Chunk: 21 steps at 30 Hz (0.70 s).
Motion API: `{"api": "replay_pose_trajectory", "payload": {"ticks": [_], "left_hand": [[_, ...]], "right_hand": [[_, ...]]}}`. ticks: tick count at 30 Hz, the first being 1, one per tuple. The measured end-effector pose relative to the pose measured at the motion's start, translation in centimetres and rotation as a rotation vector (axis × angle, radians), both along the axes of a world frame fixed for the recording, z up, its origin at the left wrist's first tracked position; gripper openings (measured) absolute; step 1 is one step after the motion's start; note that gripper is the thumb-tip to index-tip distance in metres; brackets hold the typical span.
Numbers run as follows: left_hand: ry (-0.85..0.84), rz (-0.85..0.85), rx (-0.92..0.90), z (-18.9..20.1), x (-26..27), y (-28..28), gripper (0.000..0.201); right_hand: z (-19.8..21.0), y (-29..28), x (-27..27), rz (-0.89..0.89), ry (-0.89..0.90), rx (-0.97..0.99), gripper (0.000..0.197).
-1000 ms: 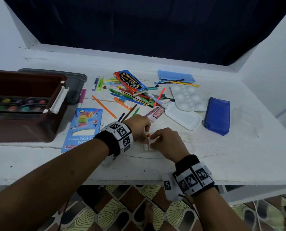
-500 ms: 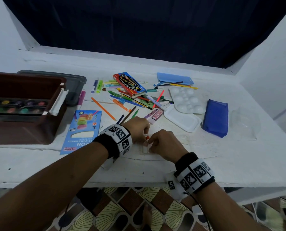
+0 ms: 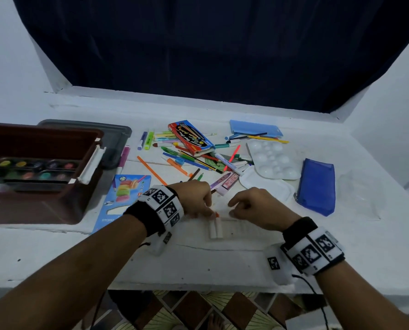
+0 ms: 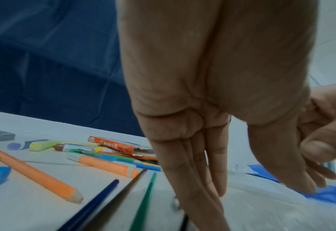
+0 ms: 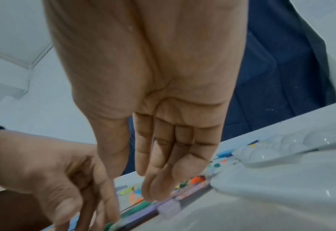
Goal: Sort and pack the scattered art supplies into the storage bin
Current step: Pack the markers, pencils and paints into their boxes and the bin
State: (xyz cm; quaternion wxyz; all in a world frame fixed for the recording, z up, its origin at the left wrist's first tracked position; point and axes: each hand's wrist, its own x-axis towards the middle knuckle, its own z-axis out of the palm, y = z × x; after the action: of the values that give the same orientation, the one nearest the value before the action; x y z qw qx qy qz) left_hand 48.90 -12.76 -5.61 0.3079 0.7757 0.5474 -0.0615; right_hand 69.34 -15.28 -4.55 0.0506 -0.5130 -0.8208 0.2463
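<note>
Both hands hover low over the white table near its front edge. My left hand point(image 3: 209, 209) points its straight fingers point(image 4: 193, 171) down at the table, and a small orange tip point(image 3: 216, 214) shows at the fingertips. Nothing sits between thumb and fingers in the left wrist view. My right hand point(image 3: 233, 209) is just to the right, fingers point(image 5: 163, 164) loosely extended and holding nothing. Below and between the hands, white sticks point(image 3: 216, 228) lie in a flat clear case point(image 3: 239, 228). The brown storage bin point(image 3: 84, 201) stands at the left with a watercolour set point(image 3: 29, 170) inside.
A grey lid point(image 3: 117, 136) lies behind the bin and a blue pencil box point(image 3: 124, 198) beside it. Loose pens and pencils point(image 3: 186, 160) and a red box point(image 3: 190, 136) fill the middle. At the right are a white palette point(image 3: 272, 160), a white tray point(image 3: 270, 186) and a blue pouch point(image 3: 316, 186).
The hands were pressed together over the small white item. Now the right hand has drawn away to the right, uncovering the white sticks in the clear case.
</note>
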Motion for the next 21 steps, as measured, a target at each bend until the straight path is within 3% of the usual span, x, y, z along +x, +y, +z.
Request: {"api": "replay_pose_trajectory", "payload": {"ticks": [6,9,15,21], "left_hand": [[-0.111,-0.006,0.116,2.4,-0.8,3.4,0.027],[-0.110,0.005,0.244,2.6,0.1,5.7,0.023],[-0.022,-0.056,0.332,1.0,3.4,10.8,0.016],[0.145,-0.195,0.375,-0.6,5.0,14.1,0.028]], "right_hand": [[2.2,6.1,2.6,-0.095,0.084,0.068,0.004],[2.5,10.3,2.8,-0.122,0.069,0.106,0.012],[0.7,16.7,1.1,-0.050,-0.139,0.132,0.022],[-1.1,19.2,0.3,0.076,-0.355,0.066,0.024]]}}
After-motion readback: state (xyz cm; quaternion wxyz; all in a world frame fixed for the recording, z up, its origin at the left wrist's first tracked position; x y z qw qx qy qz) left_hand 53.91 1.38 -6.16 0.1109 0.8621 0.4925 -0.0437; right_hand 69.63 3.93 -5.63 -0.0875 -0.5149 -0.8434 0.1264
